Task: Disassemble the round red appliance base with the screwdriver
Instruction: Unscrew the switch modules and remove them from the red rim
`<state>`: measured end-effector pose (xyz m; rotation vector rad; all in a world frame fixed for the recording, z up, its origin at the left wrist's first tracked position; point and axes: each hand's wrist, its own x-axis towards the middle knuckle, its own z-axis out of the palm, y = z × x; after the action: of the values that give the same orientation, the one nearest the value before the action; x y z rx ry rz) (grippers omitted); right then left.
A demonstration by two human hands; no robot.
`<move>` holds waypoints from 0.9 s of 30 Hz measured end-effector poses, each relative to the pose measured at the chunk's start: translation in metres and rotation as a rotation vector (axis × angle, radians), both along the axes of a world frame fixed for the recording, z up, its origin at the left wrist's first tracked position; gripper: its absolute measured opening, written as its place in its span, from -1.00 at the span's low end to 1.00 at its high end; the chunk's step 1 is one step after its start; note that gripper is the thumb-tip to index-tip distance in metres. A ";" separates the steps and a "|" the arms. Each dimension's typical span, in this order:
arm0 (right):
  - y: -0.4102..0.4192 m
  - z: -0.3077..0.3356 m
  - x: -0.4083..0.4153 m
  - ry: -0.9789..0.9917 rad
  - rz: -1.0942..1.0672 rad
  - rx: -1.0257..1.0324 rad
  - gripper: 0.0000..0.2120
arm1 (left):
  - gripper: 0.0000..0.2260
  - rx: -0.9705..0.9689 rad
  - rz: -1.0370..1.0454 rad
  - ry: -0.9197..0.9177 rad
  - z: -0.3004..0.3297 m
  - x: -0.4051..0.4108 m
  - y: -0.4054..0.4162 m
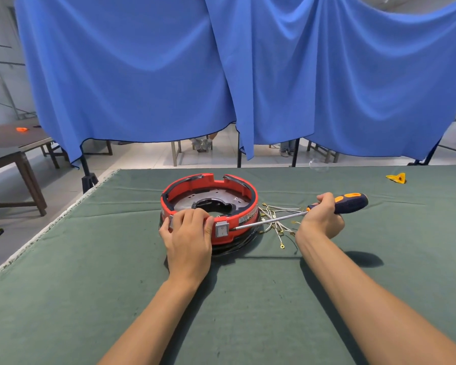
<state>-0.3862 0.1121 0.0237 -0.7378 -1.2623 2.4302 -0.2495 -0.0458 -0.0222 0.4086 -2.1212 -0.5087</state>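
The round red appliance base (244, 191) sits mid-table on the green cloth, open at the top with a metal plate inside and a black cord wound round its bottom. My left hand (187, 233) grips its near rim, fingers curled over the edge, just left of a white rocker switch (222, 229). My right hand (323, 219) holds the screwdriver (349, 202) by its blue and orange handle. The steel shaft runs left and its tip touches the red wall right beside the switch.
A bundle of white wires with brass terminals (277, 222) lies right of the base under the shaft. A small yellow piece (396, 177) rests at the far right. The table's left edge (50, 222) drops to the floor. Blue curtains (221, 75) hang behind.
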 end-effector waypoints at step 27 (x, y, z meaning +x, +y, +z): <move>-0.028 -0.004 -0.036 -0.210 0.276 0.247 -0.84 | -0.83 0.054 -0.071 -0.010 -0.006 -0.007 -0.004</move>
<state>-0.4219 0.0837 0.0195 -0.8089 -1.8161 2.3846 -0.2566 -0.0502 -0.0278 0.3677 -2.1411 -0.6075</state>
